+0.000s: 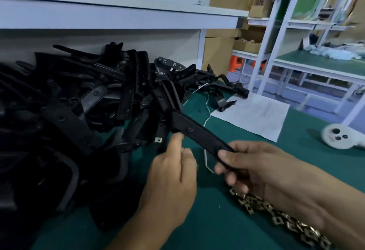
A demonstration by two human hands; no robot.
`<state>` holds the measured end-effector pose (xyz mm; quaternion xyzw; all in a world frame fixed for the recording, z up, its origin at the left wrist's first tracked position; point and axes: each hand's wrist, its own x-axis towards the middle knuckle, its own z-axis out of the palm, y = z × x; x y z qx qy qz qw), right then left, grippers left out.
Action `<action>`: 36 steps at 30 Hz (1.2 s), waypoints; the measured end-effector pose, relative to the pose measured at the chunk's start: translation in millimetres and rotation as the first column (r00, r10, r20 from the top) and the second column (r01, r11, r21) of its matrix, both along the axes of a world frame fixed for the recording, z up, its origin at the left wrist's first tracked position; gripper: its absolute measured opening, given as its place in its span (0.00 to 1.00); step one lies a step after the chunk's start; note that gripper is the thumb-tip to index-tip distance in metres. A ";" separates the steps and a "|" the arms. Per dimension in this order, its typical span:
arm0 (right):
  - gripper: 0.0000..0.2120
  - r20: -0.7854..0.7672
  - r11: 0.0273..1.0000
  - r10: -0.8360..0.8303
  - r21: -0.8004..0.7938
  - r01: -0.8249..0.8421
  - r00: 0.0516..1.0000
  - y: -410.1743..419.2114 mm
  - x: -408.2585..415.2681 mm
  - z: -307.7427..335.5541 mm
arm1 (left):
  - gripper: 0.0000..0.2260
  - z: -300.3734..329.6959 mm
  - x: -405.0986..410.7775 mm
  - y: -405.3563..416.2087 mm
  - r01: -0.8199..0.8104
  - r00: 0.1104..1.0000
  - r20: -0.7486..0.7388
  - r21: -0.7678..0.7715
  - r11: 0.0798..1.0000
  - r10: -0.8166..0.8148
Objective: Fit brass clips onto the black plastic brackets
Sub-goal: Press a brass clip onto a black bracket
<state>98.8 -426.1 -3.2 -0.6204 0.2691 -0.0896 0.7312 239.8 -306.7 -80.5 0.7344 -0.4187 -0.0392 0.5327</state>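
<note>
Green bench (227,220): right hand (256,168) grips bracket (199,133) by its end, left hand (173,172) half-curled at its underside, apparently empty; bracket may twist.

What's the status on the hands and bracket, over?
Right hand grips long black plastic bracket. Left hand fingers touch its edge. Brass clips heaped underneath.

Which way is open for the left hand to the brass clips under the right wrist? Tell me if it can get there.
Probably yes. The left hand only touches the black bracket that the right hand grips, and bare green mat lies between it and the brass clips; the right forearm covers some.
</note>
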 end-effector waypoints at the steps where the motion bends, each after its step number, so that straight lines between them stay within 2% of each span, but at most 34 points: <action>1: 0.05 -0.002 1.000 0.013 -0.001 -0.013 1.000 1.4 -9.8 -6.6 | 0.25 -0.8 0.2 2.7 0.041 0.994 -0.102 -0.012 0.999 -0.042; 2: 0.06 -0.012 0.999 0.042 -0.028 -0.043 0.999 3.0 -17.1 -13.5 | 0.24 -1.5 -0.1 4.3 0.076 0.986 -0.149 0.009 0.997 -0.074; 4: 0.08 -0.032 0.979 0.120 -0.162 -0.124 0.992 6.0 -24.7 -24.6 | 0.29 8.4 -1.9 4.2 0.194 0.945 -0.276 0.035 0.980 -0.177; 5: 0.08 -0.038 0.959 0.158 -0.233 -0.162 0.987 6.4 -24.2 -27.4 | 0.30 12.3 -2.9 2.1 0.277 0.887 -0.367 -0.060 0.959 -0.279; 7: 0.08 -0.075 0.912 0.229 -0.332 -0.241 0.971 3.2 -17.4 -22.7 | 0.20 22.9 -5.9 -4.8 0.326 0.653 -0.588 -0.352 0.878 -0.478; 8: 0.08 -0.102 0.887 0.271 -0.359 -0.290 0.957 -1.3 -12.1 -15.6 | 0.16 31.9 -7.4 -6.8 0.279 0.587 -0.607 -0.468 0.838 -0.535; 9: 0.08 -0.138 0.853 0.319 -0.389 -0.347 0.938 -8.5 -6.0 -6.7 | 0.14 42.0 -7.3 -8.7 0.226 0.590 -0.595 -0.527 0.819 -0.546; 11: 0.12 -0.228 0.766 0.341 -0.495 -0.410 0.912 -31.4 6.0 11.8 | 0.14 50.7 -1.4 -11.7 0.126 0.740 -0.515 -0.526 0.841 -0.433; 12: 0.13 -0.250 0.729 0.292 -0.566 -0.384 0.923 -45.2 10.5 19.8 | 0.16 49.5 2.5 -11.3 0.095 0.829 -0.452 -0.468 0.879 -0.330; 13: 0.13 -0.248 0.690 0.216 -0.646 -0.327 0.944 -59.4 12.9 26.3 | 0.15 46.6 4.8 -9.6 0.056 0.918 -0.346 -0.370 0.927 -0.193; 14: 0.12 -0.238 0.644 0.144 -0.715 -0.274 0.961 -72.8 13.7 30.0 | 0.09 39.1 5.8 -7.4 0.000 0.972 -0.229 -0.249 0.969 -0.059; 15: 0.10 -0.247 0.595 0.106 -0.760 -0.261 0.963 -83.8 13.7 30.0 | 0.08 31.9 5.2 -5.4 -0.035 0.995 -0.099 -0.114 0.993 0.024; 16: 0.08 -0.295 0.545 0.101 -0.782 -0.300 0.950 -91.4 12.7 25.5 | 0.14 24.4 2.7 -3.3 -0.059 0.998 -0.021 -0.016 0.998 0.058; 18: 0.10 -0.433 0.465 0.131 -0.767 -0.442 0.892 -95.9 9.9 10.1 | 0.24 18.5 -5.8 -3.6 -0.038 0.997 0.072 0.139 0.990 0.028; 19: 0.12 -0.480 0.440 0.146 -0.752 -0.492 0.865 -95.1 9.6 2.0 | 0.27 17.9 -8.4 -6.1 -0.050 0.982 0.188 0.235 0.971 0.006; 21: 0.15 -0.505 0.380 0.159 -0.762 -0.524 0.848 -94.2 10.6 -10.3 | 0.28 20.3 -9.0 -9.5 -0.096 0.920 0.389 0.338 0.936 -0.047; 23: 0.14 -0.478 0.326 0.164 -0.800 -0.505 0.863 -92.9 12.7 -16.2 | 0.30 19.4 -6.6 -10.4 -0.123 0.874 0.481 0.365 0.923 -0.074; 26: 0.09 -0.431 0.335 0.195 -0.815 -0.472 0.881 -91.5 17.0 -21.5 | 0.32 13.9 -3.3 -6.8 -0.168 0.828 0.555 0.388 0.906 -0.084; 29: 0.08 -0.456 0.327 0.204 -0.802 -0.500 0.866 -93.9 17.5 -24.7 | 0.30 14.7 -1.6 -9.0 -0.231 0.807 0.583 0.453 0.861 -0.090; 31: 0.07 -0.464 0.344 0.224 -0.785 -0.515 0.857 -97.8 15.7 -26.1 | 0.29 11.0 -1.4 -10.1 -0.263 0.781 0.621 0.429 0.864 -0.071; 34: 0.06 -0.371 0.449 0.275 -0.767 -0.459 0.887 -102.2 15.6 -25.6 | 0.29 9.7 0.3 -11.3 -0.268 0.755 0.652 0.408 0.873 -0.073; 36: 0.04 -0.157 0.613 0.262 -0.735 -0.290 0.952 -105.6 17.0 -24.2 | 0.29 9.9 1.2 -11.0 -0.266 0.765 0.640 0.412 0.872 -0.069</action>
